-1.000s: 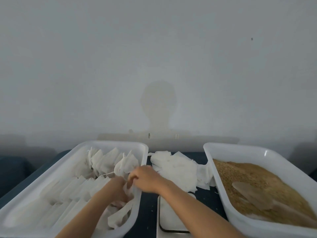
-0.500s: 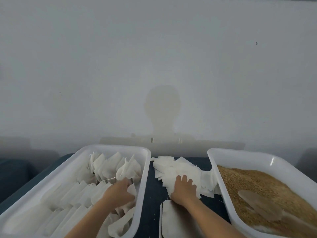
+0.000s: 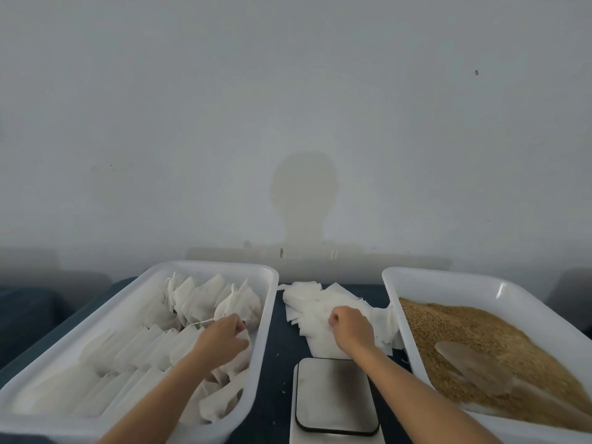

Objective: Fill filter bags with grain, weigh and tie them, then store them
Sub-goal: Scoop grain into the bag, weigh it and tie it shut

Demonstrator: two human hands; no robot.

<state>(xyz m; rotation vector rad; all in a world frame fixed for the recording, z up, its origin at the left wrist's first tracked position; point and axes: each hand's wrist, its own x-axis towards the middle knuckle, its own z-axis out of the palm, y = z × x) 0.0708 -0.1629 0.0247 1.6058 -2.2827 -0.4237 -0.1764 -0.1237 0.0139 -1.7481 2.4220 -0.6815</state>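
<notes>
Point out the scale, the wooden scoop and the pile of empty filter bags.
scale (image 3: 334, 394): head view, centre of its platform.
wooden scoop (image 3: 471, 360): head view, its blade lying on the grain.
pile of empty filter bags (image 3: 307, 299): head view, far part.

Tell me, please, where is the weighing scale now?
In the head view, the scale sits low in the centre, between the tray of filled bags and the grain tray, just nearer than the empty-bag pile.
</notes>
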